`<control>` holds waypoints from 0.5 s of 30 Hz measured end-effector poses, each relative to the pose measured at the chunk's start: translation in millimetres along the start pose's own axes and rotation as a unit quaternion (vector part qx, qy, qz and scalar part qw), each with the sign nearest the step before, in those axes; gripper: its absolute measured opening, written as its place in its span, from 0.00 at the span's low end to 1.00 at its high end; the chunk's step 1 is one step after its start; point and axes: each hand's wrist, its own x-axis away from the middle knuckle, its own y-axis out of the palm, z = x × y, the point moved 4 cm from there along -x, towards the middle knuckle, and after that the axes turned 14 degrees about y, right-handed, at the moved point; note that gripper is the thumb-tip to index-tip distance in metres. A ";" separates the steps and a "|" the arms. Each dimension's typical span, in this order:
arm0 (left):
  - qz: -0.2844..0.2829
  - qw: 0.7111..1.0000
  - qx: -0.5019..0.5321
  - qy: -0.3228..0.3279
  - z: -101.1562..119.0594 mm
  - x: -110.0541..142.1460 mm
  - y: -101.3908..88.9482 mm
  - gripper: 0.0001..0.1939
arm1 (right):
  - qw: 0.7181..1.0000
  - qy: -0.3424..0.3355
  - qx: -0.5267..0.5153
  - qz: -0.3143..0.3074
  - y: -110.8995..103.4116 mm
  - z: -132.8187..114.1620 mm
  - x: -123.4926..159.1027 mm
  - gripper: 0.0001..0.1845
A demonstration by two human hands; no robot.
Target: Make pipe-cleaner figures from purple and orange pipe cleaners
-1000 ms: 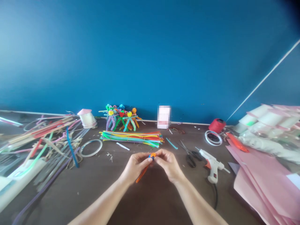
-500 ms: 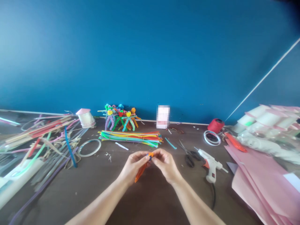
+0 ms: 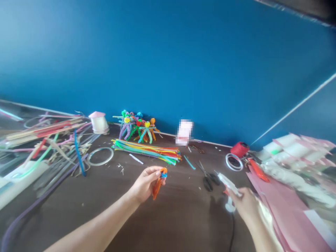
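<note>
My left hand pinches a small pipe-cleaner piece, an orange coil with a blue wrap and orange strands hanging below. At the right, my right hand has its fingers around the rear of a white glue gun; the gun's handle points toward me and its black cord runs down. Black-handled scissors lie just left of the gun. Beyond my left hand is a bundle of coloured pipe cleaners.
Several pipe-cleaner figures stand by the blue wall. Loose pipe cleaners, a white ring and a pink-topped cup are on the left. To the right are a red thread spool, pink sheets and white rolls.
My right hand has left the orange and blue piece and moved right onto the glue gun. My left hand still holds the piece. The view has tilted slightly.
</note>
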 end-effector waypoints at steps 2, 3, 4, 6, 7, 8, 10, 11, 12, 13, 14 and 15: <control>-0.026 0.999 0.024 0.001 -0.7 0.3 1.0 0.11 | 0.996 0.018 0.073 -0.048 28.0 24.3 -11.5 0.18; -0.039 0.999 0.034 -0.001 -1.0 0.6 1.5 0.10 | 0.992 0.031 0.099 -0.073 39.2 33.2 -15.5 0.17; -0.052 0.998 0.042 -0.002 -1.2 0.8 1.9 0.10 | 0.987 0.045 0.121 -0.096 47.1 40.1 -18.4 0.17; -0.070 0.996 0.057 -0.004 -1.5 1.1 2.5 0.09 | 0.983 0.056 0.128 -0.116 51.0 46.3 -19.7 0.15; -0.075 0.995 0.065 -0.003 -1.4 1.1 2.7 0.09 | 0.985 0.056 0.112 -0.116 47.9 46.0 -17.3 0.14; -0.078 0.994 0.072 -0.001 -1.2 0.9 2.9 0.09 | 0.990 0.056 0.080 -0.099 41.2 43.8 -12.6 0.13; -0.080 0.994 0.079 0.003 -0.8 0.4 3.2 0.09 | 0.998 0.045 -0.013 -0.041 23.0 33.2 6.0 0.16; -0.079 0.994 0.078 0.001 -0.9 0.2 3.2 0.09 | 0.998 0.032 -0.060 -0.011 14.0 24.8 19.9 0.19; -0.075 0.994 0.075 -0.003 -1.2 0.0 2.9 0.10 | 0.994 0.001 -0.110 -0.009 8.2 13.3 36.3 0.22; -0.070 0.995 0.073 -0.007 -1.5 -0.1 2.5 0.10 | 0.989 -0.033 -0.146 -0.022 5.0 0.1 53.9 0.23; -0.065 0.995 0.071 -0.011 -1.7 -0.3 1.9 0.10 | 0.983 -0.070 -0.163 -0.036 3.5 -14.2 71.8 0.24; -0.060 0.996 0.071 -0.011 -1.7 -0.4 1.2 0.10 | 0.977 -0.109 -0.176 -0.043 2.8 -28.5 88.7 0.23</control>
